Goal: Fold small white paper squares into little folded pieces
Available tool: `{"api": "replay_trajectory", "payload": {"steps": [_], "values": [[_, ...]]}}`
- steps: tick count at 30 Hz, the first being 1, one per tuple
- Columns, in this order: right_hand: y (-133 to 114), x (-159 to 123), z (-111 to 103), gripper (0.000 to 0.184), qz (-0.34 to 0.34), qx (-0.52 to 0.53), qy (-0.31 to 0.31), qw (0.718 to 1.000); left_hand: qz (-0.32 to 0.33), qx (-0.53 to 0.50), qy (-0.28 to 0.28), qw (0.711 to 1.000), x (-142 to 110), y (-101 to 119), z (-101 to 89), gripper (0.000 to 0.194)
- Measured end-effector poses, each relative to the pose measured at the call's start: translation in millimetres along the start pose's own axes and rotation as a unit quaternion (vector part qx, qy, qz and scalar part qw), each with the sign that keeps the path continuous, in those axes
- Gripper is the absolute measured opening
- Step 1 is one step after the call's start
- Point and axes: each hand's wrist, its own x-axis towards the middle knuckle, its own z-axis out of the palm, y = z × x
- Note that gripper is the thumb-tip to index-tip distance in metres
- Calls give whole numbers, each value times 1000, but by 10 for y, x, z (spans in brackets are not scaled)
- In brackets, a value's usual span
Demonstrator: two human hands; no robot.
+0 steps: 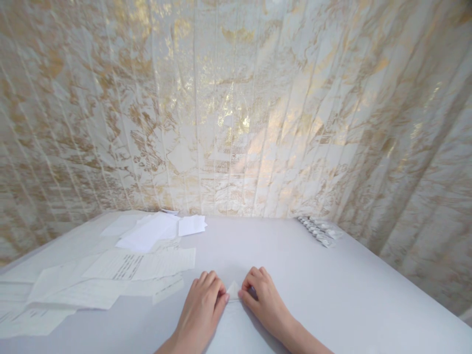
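A small piece of white paper (233, 291), its top coming to a point, lies on the white table between my hands. My left hand (204, 305) pinches its left side, thumb against the curled fingers. On the other side my right hand (262, 298) has its thumb and forefinger closed at the paper's right edge. Below the pinched part, the paper's outline blends into the pale tabletop, so its full shape is hard to make out.
Printed sheets (121, 268) spread over the table's left side. Behind them lie blank white papers (151, 231) and a small white stack (191, 225). Silvery blister packs (319, 230) sit at the back right. A gold-patterned curtain (228, 123) hangs behind the table (354, 295).
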Motion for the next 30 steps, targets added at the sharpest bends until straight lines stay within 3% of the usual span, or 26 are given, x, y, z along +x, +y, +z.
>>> {"api": "replay_trajectory", "payload": {"steps": [22, 30], "values": [[29, 4, 29, 16, 2, 13, -3, 1000, 13, 10, -8, 1000, 12, 28, -9, 17], [60, 1, 14, 20, 0, 33, -11, 999, -11, 23, -2, 1000, 15, 62, -7, 16]]}}
